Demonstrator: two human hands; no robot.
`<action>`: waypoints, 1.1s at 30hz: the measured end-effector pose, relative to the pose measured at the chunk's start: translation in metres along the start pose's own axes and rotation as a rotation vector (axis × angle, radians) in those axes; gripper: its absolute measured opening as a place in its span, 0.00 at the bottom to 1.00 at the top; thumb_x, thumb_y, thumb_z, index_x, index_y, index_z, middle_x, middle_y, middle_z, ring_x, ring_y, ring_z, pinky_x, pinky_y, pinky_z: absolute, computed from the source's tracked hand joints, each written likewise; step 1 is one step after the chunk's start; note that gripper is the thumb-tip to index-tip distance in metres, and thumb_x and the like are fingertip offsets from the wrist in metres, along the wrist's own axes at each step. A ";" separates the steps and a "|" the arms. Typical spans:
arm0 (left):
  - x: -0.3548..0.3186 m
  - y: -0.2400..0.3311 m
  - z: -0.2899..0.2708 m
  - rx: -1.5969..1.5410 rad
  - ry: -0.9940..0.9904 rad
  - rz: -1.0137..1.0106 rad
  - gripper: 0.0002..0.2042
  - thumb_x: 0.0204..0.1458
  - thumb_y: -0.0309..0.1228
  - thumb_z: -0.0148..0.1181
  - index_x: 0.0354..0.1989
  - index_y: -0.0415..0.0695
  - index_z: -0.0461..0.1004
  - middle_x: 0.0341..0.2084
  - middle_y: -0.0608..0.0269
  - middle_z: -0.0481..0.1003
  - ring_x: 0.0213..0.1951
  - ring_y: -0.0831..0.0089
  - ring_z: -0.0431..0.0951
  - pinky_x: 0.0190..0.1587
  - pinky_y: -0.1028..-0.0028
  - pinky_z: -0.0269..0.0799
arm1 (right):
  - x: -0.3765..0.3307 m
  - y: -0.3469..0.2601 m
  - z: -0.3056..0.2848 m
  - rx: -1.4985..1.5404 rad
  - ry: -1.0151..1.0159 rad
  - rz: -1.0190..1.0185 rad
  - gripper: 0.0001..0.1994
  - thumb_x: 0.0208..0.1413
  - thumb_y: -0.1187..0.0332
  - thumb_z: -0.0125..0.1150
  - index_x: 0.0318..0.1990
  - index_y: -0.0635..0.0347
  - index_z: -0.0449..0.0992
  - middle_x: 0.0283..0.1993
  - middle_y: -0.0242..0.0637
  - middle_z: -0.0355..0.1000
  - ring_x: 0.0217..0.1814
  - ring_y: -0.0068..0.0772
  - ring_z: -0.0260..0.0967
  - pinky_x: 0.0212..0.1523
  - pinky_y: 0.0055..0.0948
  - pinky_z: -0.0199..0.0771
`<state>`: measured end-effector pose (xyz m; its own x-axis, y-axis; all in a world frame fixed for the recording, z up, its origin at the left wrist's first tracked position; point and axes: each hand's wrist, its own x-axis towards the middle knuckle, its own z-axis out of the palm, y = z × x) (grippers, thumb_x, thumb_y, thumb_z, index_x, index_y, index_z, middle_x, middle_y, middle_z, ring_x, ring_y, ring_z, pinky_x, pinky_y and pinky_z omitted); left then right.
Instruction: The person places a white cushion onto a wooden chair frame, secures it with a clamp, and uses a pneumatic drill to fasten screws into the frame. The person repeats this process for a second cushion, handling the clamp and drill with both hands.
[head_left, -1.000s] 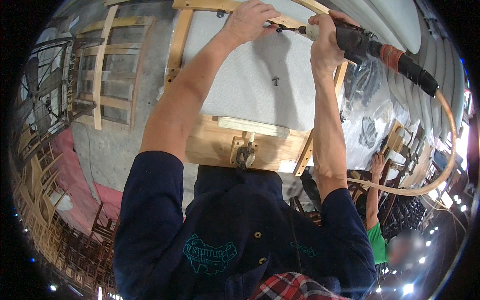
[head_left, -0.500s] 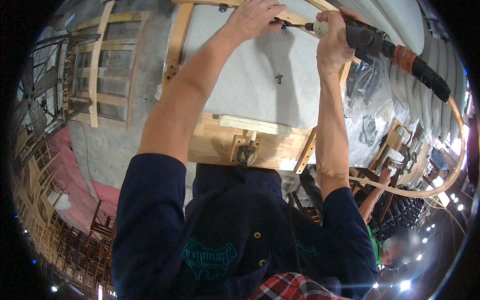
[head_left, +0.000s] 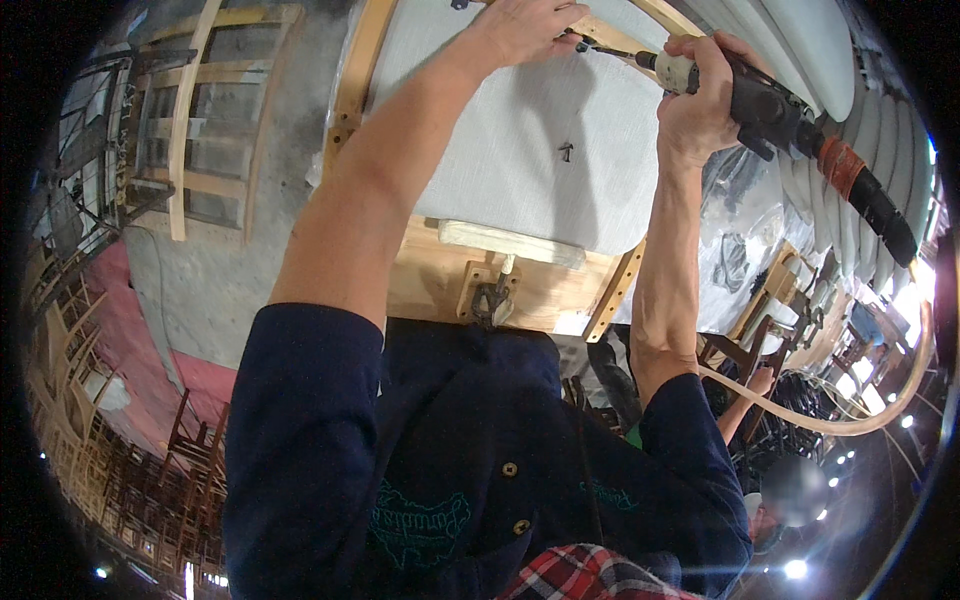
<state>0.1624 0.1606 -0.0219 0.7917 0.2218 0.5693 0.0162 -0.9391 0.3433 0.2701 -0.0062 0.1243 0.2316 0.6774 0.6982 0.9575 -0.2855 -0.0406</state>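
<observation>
My right hand [head_left: 700, 105] is wrapped round a black air-powered screwdriver [head_left: 765, 110], its long bit slanting to the left. At the bit's tip, my left hand [head_left: 525, 32] has its fingers closed by a small dark piece [head_left: 579, 44] that I cannot make out. Beneath both hands lies a light grey fabric-covered panel [head_left: 480, 160] edged by a wooden frame [head_left: 350, 90]. A few small dark screws [head_left: 566, 152] rest on the panel. On the near side, a toggle clamp [head_left: 490, 302] with a pale bar [head_left: 512, 243] sits on a wooden board [head_left: 430, 285].
A beige air hose [head_left: 850, 425] loops from the driver down the right side. Curved pale grey pieces [head_left: 860, 190] stack at the right. Slatted wooden frames [head_left: 205, 130] lie at the left. Another person's forearm [head_left: 740, 405] shows at lower right.
My right hand and the screwdriver have shifted right and slightly down in the picture. The left hand has moved a little right, staying by the bit's tip. The whole view has tilted slightly.
</observation>
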 end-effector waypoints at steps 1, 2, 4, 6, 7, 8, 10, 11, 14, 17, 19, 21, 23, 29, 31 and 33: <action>0.000 -0.003 0.001 -0.003 -0.017 0.006 0.26 0.42 0.40 0.72 0.51 0.45 0.77 0.44 0.60 0.75 0.50 0.57 0.71 0.56 0.59 0.70 | 0.001 -0.002 0.000 -0.003 -0.011 0.008 0.17 0.30 0.82 0.62 0.29 0.49 0.84 0.37 0.31 0.77 0.49 0.35 0.74 0.51 0.33 0.69; 0.001 -0.008 0.005 -0.006 -0.035 0.011 0.25 0.42 0.40 0.72 0.51 0.45 0.77 0.44 0.60 0.75 0.50 0.57 0.71 0.55 0.59 0.71 | 0.001 -0.002 0.000 0.002 -0.022 -0.024 0.17 0.30 0.82 0.62 0.29 0.49 0.84 0.36 0.29 0.77 0.49 0.35 0.73 0.51 0.33 0.69; 0.004 -0.010 0.004 -0.013 -0.064 0.017 0.25 0.42 0.41 0.72 0.50 0.46 0.77 0.43 0.61 0.75 0.50 0.57 0.71 0.55 0.60 0.71 | -0.001 0.001 0.001 0.002 -0.030 -0.061 0.16 0.30 0.82 0.62 0.29 0.48 0.84 0.35 0.26 0.77 0.49 0.34 0.73 0.51 0.33 0.68; 0.005 -0.009 0.002 -0.014 -0.086 0.011 0.25 0.42 0.41 0.72 0.50 0.47 0.77 0.43 0.61 0.75 0.50 0.57 0.71 0.55 0.60 0.71 | -0.003 0.002 0.005 0.002 -0.008 -0.059 0.16 0.31 0.82 0.62 0.28 0.48 0.84 0.34 0.23 0.78 0.50 0.33 0.73 0.51 0.33 0.68; 0.004 -0.010 0.003 -0.008 -0.082 0.013 0.25 0.42 0.41 0.72 0.50 0.47 0.77 0.43 0.61 0.75 0.50 0.57 0.71 0.55 0.60 0.71 | -0.004 0.002 0.008 0.001 0.010 -0.046 0.16 0.31 0.82 0.62 0.28 0.48 0.84 0.33 0.22 0.78 0.50 0.33 0.73 0.52 0.33 0.67; 0.003 -0.012 0.006 -0.002 -0.078 0.015 0.25 0.42 0.41 0.72 0.50 0.48 0.77 0.43 0.61 0.75 0.50 0.57 0.71 0.55 0.60 0.72 | -0.004 0.002 0.009 0.008 0.009 -0.028 0.16 0.31 0.81 0.62 0.28 0.48 0.84 0.32 0.21 0.78 0.50 0.32 0.73 0.52 0.33 0.68; 0.003 -0.014 0.007 0.001 -0.076 0.014 0.26 0.42 0.42 0.72 0.51 0.48 0.77 0.43 0.61 0.75 0.50 0.57 0.71 0.55 0.60 0.72 | -0.004 0.002 0.013 0.015 0.013 -0.021 0.15 0.31 0.81 0.62 0.28 0.47 0.83 0.31 0.21 0.78 0.50 0.32 0.73 0.52 0.33 0.68; 0.003 -0.013 0.008 -0.002 -0.078 0.009 0.25 0.42 0.41 0.72 0.51 0.48 0.77 0.43 0.62 0.75 0.50 0.57 0.71 0.55 0.60 0.72 | -0.004 0.004 0.015 0.017 0.015 -0.034 0.15 0.30 0.81 0.62 0.27 0.47 0.84 0.31 0.21 0.78 0.50 0.32 0.73 0.52 0.33 0.68; 0.003 -0.011 0.005 -0.014 -0.074 0.001 0.26 0.42 0.41 0.73 0.51 0.48 0.77 0.43 0.62 0.75 0.50 0.57 0.71 0.55 0.60 0.71 | -0.005 0.009 0.014 -0.001 0.015 -0.091 0.15 0.30 0.81 0.62 0.28 0.47 0.84 0.31 0.23 0.77 0.50 0.32 0.73 0.52 0.33 0.69; 0.003 -0.009 0.002 -0.028 -0.092 -0.013 0.26 0.42 0.41 0.73 0.51 0.48 0.77 0.44 0.62 0.74 0.51 0.58 0.71 0.56 0.60 0.71 | -0.003 0.000 0.010 0.000 0.000 -0.016 0.16 0.31 0.81 0.62 0.28 0.47 0.84 0.31 0.24 0.77 0.49 0.32 0.73 0.51 0.33 0.70; 0.005 -0.007 0.001 -0.036 -0.099 -0.019 0.25 0.42 0.41 0.73 0.51 0.47 0.77 0.44 0.62 0.74 0.51 0.58 0.71 0.56 0.60 0.71 | -0.002 0.002 0.009 0.034 -0.024 0.004 0.16 0.32 0.82 0.62 0.28 0.47 0.84 0.31 0.24 0.77 0.49 0.32 0.73 0.51 0.33 0.70; 0.005 -0.007 -0.001 -0.028 -0.101 -0.022 0.25 0.43 0.41 0.72 0.51 0.47 0.77 0.44 0.62 0.74 0.51 0.59 0.71 0.56 0.60 0.71 | -0.004 0.003 0.014 0.027 0.008 -0.014 0.15 0.32 0.82 0.61 0.28 0.48 0.84 0.31 0.23 0.77 0.49 0.31 0.72 0.51 0.33 0.70; 0.002 -0.009 -0.002 -0.015 -0.104 -0.022 0.25 0.43 0.41 0.72 0.51 0.47 0.77 0.44 0.62 0.74 0.51 0.59 0.71 0.56 0.60 0.71 | -0.008 0.005 0.019 0.044 0.024 -0.025 0.15 0.32 0.82 0.61 0.28 0.48 0.84 0.31 0.23 0.77 0.49 0.31 0.72 0.51 0.33 0.70; 0.005 -0.008 -0.001 -0.021 -0.104 -0.011 0.25 0.43 0.41 0.72 0.51 0.47 0.77 0.43 0.62 0.74 0.51 0.59 0.70 0.56 0.61 0.71 | -0.006 0.004 0.014 -0.015 -0.018 -0.059 0.16 0.32 0.82 0.62 0.27 0.48 0.84 0.32 0.24 0.77 0.49 0.32 0.72 0.51 0.33 0.71; 0.004 -0.009 0.000 -0.025 -0.102 -0.007 0.25 0.43 0.41 0.72 0.51 0.47 0.76 0.43 0.62 0.74 0.51 0.59 0.70 0.56 0.61 0.70 | -0.006 0.001 0.015 -0.009 -0.010 -0.020 0.15 0.33 0.82 0.62 0.28 0.48 0.84 0.33 0.24 0.77 0.50 0.33 0.72 0.50 0.33 0.71; 0.004 -0.009 0.000 -0.027 -0.099 -0.002 0.25 0.43 0.41 0.72 0.51 0.47 0.76 0.43 0.62 0.74 0.51 0.59 0.70 0.56 0.61 0.70 | -0.006 0.000 0.016 -0.017 0.007 -0.001 0.15 0.33 0.82 0.62 0.28 0.48 0.84 0.33 0.23 0.77 0.49 0.32 0.73 0.50 0.33 0.71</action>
<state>0.1658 0.1701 -0.0229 0.8483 0.1952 0.4923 0.0022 -0.9309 0.3652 0.2711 0.0007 0.1085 0.2290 0.6731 0.7032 0.9548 -0.2958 -0.0277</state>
